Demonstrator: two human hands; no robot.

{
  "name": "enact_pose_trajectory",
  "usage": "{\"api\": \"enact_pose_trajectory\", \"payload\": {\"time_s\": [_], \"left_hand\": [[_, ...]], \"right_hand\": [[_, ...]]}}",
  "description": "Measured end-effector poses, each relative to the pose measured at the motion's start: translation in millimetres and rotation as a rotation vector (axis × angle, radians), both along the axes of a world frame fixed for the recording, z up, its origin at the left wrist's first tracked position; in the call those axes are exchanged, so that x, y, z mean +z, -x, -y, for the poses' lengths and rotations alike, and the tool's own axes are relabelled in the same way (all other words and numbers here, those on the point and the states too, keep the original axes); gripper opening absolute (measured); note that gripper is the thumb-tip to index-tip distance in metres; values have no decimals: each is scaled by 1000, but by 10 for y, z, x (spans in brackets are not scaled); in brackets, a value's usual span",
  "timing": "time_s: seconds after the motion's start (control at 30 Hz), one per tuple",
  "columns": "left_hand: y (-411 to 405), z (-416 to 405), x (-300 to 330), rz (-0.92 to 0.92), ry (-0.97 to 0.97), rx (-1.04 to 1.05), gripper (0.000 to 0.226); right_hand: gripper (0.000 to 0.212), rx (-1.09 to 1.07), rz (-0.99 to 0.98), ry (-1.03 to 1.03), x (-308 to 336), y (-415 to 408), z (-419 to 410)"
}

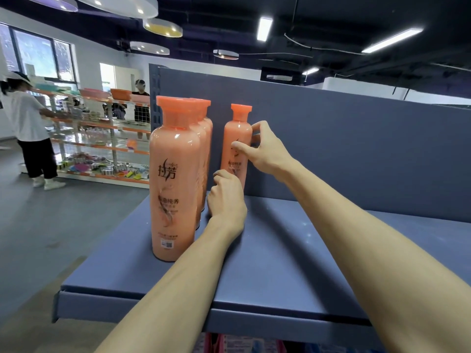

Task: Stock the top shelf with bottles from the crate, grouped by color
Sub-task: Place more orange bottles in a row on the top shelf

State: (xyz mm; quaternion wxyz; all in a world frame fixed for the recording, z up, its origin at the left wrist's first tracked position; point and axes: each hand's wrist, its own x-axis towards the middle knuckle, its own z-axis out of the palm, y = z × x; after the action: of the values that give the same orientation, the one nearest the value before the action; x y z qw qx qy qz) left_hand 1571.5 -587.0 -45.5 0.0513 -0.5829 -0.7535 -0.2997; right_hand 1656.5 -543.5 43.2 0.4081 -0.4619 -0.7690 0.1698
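On the blue top shelf [280, 250] a single orange bottle [235, 149] stood upright at the back, against the blue back panel [356, 149]. The right hand [265, 149], reaching in from five o'clock, pinched that bottle at mid-height, thumb across the front label and fingers curled round its right side. The left hand [226, 197], coming from six o'clock, had its fingers curled at the bottle's base; whether they truly gripped it or only touched it could not be told. Just beside it at nine o'clock stood a row of orange bottles [175, 179], one behind another, running from the shelf's front part back toward the panel, the nearest showing dark printed characters. Far off at ten o'clock, a person in a white shirt [28, 123] stood at orange-trimmed shelving [102, 149].
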Motion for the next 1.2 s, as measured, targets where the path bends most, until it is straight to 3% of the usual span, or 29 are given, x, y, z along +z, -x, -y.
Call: {"api": "enact_pose_trajectory", "payload": {"time_s": [0.4,0.57,0.63,0.87,1.2], "left_hand": [[30,-14,59,-148,14,29,53],[40,61,91,-125,19,11,52],[40,188,130,-101,50,2,50],[-201,831,411,-99,-1,-127,27],[-226,1822,530,-154,-51,-139,15]], "right_hand": [[50,-46,72,26,52,59,34],[83,-125,176,43,41,-72,314],[86,-140,230,50,69,-164,507],[78,-137,257,0,280,-409,1175],[67,-107,244,-20,266,-749,2108]]}}
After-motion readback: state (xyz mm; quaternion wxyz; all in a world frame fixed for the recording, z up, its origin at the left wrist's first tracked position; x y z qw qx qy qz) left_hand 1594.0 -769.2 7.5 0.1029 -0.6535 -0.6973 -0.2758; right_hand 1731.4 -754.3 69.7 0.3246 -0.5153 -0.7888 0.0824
